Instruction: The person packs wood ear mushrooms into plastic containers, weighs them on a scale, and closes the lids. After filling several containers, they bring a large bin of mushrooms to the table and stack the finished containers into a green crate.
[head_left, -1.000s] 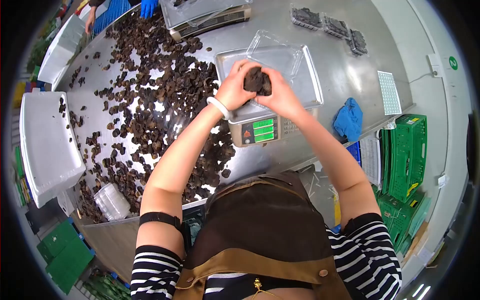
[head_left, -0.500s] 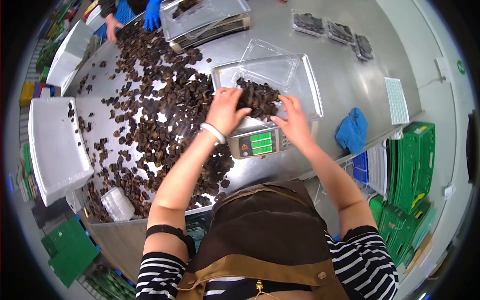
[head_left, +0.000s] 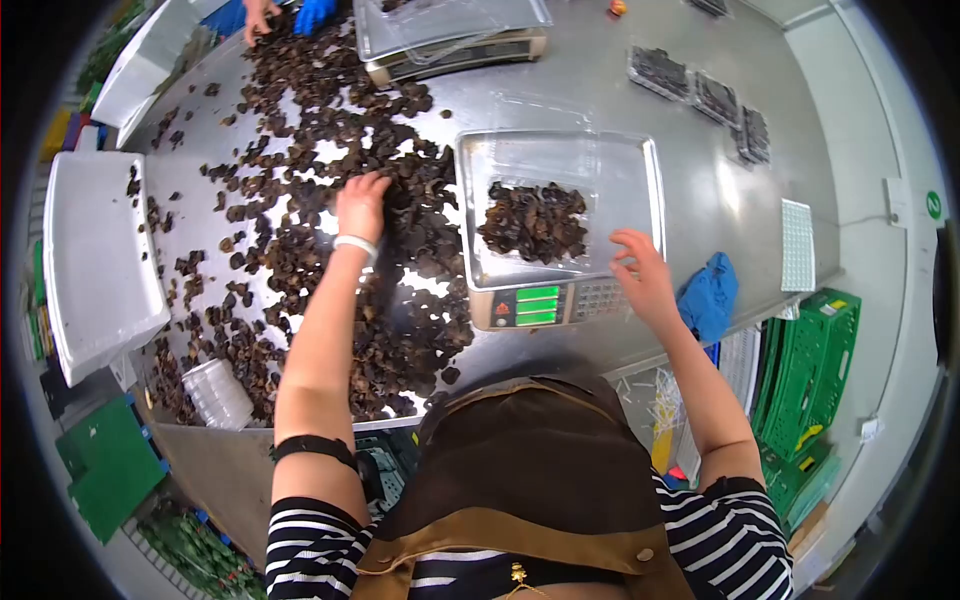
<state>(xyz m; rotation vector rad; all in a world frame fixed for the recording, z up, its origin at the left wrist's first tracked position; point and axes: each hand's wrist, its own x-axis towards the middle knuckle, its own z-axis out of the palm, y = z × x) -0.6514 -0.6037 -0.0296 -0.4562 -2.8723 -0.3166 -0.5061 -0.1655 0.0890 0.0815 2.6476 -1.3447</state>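
Note:
Dark brown mushroom-like pieces [head_left: 290, 240] lie spread over the left half of the metal table. My left hand [head_left: 361, 208] is over them, fingers bent down at the pieces; whether it grips any is hidden. A clear plastic container with a heap of the same pieces [head_left: 535, 222] rests on the metal tray [head_left: 625, 165] of a scale [head_left: 520, 308], its green display lit. Beside the tray's right edge, my right hand [head_left: 643, 272] hovers with its fingers bent and apart, holding nothing.
Behind stands a second scale [head_left: 455, 55]; a co-worker's bare hand [head_left: 260, 18] and blue-gloved hand [head_left: 313, 14] are at the back left. Filled packs [head_left: 715, 98], a blue cloth [head_left: 710, 298] and a white sheet [head_left: 797, 246] lie right. A white bin [head_left: 100, 260] stands left.
My left hand has left the container and moved left onto the loose pieces. My right hand has let go and shifted right and down. The view has shifted slightly.

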